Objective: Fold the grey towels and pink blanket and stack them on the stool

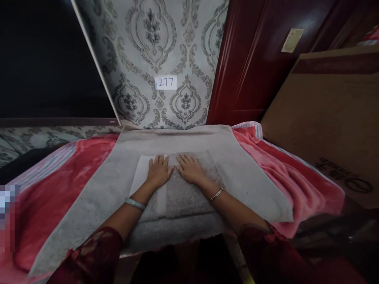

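Observation:
A grey, fluffy towel-like cloth (189,201) lies flat, with a smooth whitish part (140,169) along its left side. My left hand (159,170) rests palm down where the whitish part meets the grey pile, fingers stretched out. On the grey pile to its right lies my right hand (190,169), also flat with its fingers spread. The thumbs point toward each other with a small gap between them. Neither hand grips anything. Whatever lies under the palms is hidden.
A larger light grey cloth (103,197) covers the work surface, over a red and pink blanket (284,173). Behind stands a patterned wall with a paper marked 277 (166,82). A dark screen (53,63) is at left, a cardboard box (331,118) at right.

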{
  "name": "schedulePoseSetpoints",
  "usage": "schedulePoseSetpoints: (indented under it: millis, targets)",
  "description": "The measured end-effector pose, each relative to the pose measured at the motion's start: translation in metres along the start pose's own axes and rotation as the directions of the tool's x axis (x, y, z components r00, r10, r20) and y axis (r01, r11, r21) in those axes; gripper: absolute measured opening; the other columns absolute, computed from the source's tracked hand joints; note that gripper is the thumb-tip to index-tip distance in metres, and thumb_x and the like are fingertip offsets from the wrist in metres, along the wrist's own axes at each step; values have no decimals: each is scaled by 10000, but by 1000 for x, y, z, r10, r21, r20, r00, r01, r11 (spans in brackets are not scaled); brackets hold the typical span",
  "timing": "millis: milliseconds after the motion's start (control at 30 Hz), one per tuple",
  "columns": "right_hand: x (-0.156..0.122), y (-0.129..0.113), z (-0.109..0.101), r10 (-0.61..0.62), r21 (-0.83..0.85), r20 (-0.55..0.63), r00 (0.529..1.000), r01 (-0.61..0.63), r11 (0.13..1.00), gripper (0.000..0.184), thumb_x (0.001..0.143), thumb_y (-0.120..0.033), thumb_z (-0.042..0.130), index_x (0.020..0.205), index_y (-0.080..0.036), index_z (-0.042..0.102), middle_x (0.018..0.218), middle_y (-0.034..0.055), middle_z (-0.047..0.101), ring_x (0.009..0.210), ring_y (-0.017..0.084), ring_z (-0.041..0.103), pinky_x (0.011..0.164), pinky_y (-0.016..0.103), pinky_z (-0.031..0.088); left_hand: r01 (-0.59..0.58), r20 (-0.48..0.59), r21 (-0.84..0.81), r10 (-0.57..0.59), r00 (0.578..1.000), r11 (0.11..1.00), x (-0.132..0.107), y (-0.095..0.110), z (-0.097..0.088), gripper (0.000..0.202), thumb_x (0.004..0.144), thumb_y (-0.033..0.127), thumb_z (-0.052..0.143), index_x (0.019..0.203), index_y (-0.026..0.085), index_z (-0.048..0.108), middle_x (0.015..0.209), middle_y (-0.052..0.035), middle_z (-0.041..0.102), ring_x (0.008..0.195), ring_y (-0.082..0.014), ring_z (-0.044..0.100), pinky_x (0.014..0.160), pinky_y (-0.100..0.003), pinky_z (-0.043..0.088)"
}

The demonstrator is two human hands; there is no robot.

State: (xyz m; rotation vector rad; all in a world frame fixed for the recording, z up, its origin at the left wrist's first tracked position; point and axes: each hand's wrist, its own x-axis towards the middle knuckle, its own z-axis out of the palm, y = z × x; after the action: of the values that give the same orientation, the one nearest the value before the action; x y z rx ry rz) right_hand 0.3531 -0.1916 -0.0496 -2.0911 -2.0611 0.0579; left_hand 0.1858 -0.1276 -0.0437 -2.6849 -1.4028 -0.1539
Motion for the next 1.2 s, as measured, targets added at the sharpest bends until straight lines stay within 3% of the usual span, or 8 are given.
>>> schedulePoseSetpoints:
  millis: [267,467,567,667,800,933,1033,1200]
  targets:
    - [-13,74,-15,359,-23,48,932,-358,933,639,1077,-493,255,1644,-201,274,1725,101,169,1580,263,191,1238,516,233,-4,-5,-42,4,1000,999,3,1,-4,641,1039,467,317,1569,120,417,1625,-204,401,1534,-362,310,1217,-600,269]
    - [-24,88,-12,430,3,37,902,-431,903,619,1084,-430,225,1658,-197,224,1717,129,202,1575,250,216,1242,506,231,14,-58,-189,-25,998,982,6,-8,0,551,1032,288,285,1533,164,478,1595,-133,472,1517,-273,371,1239,-520,280]
    - [-24,82,-23,447,11,60,893,-448,894,618,1082,-427,243,1653,-189,242,1717,137,202,1571,278,225,1229,539,252,62,-85,-289,-91,992,955,10,-14,3,562,1008,225,288,1534,161,475,1586,-104,488,1498,-216,407,1245,-443,297]
    - [-24,54,-36,448,-19,5,894,-448,894,629,1070,-417,296,1639,-150,280,1718,169,167,1581,333,167,1222,593,232,54,-118,-323,-97,988,945,11,-17,5,570,983,193,302,1517,159,500,1564,-105,516,1476,-217,441,1233,-446,322]
    - [-32,-16,-25,143,-22,-35,989,-143,989,641,1051,-374,332,1632,-107,287,1714,168,173,1585,304,163,1252,545,182,-1,-109,-267,-29,994,964,10,-17,8,562,966,165,325,1488,133,529,1563,-128,514,1493,-238,413,1243,-457,283]
    - [-47,-62,2,-53,29,10,999,52,998,648,1051,-434,321,1624,-132,320,1711,126,206,1587,286,158,1261,545,163,-25,-114,-231,-2,993,973,8,-16,8,544,975,159,321,1471,130,543,1564,-136,511,1500,-253,397,1238,-464,275]
    - [-55,-54,4,-46,24,49,998,44,999,663,1053,-467,309,1631,-143,306,1720,106,176,1591,266,143,1269,511,154,-36,-117,-228,9,993,973,8,-16,7,539,975,155,324,1466,129,545,1563,-138,511,1501,-256,394,1237,-470,274]
    - [-81,2,-9,160,-51,83,984,-156,986,710,1050,-510,303,1643,-120,265,1720,117,155,1594,256,134,1275,483,139,-21,-95,-232,-1,996,973,8,-13,4,543,974,158,326,1470,111,540,1569,-143,503,1499,-265,394,1240,-471,263]
